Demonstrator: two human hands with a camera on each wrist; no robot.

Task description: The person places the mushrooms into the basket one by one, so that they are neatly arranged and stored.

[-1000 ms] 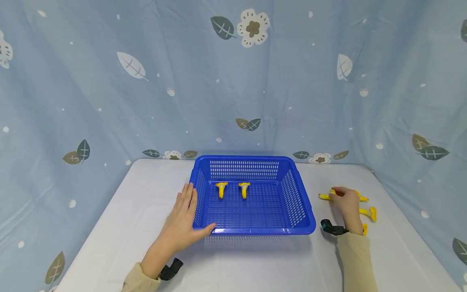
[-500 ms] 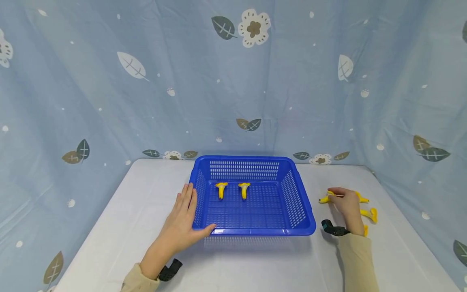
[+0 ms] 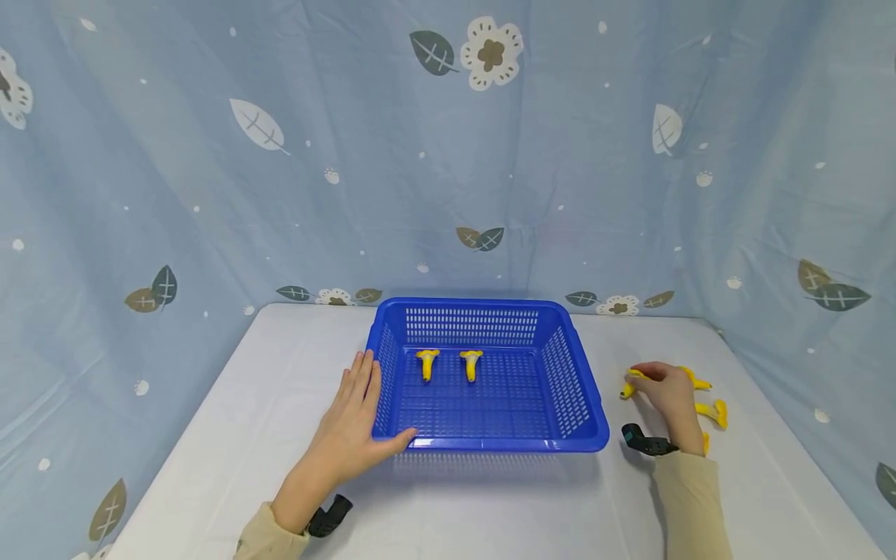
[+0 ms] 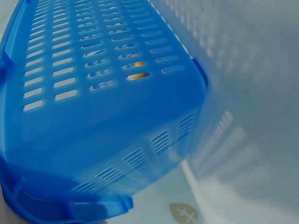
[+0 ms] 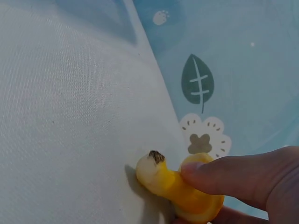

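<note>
In the head view my left hand lies along the left side of a blue plastic basket, fingers straight, thumb over the front-left corner. The left wrist view shows the basket's slotted outer wall. To the basket's right, my right hand pinches a small yellow toy piece, stalk-shaped with a flared end and dark tip. Close up in the right wrist view, thumb and fingers hold this yellow piece by its flared end. Two similar pieces, one left and one right, lie inside the basket.
More yellow pieces lie by my right wrist: one behind the hand, one further right, one partly hidden by the wrist. A white cloth covers the table. A patterned blue curtain hangs around it.
The yellow piece in my right hand has turned, its dark tip swinging from pointing left to pointing down-left. My left hand and the basket stay put; the whole view shifts slightly.
</note>
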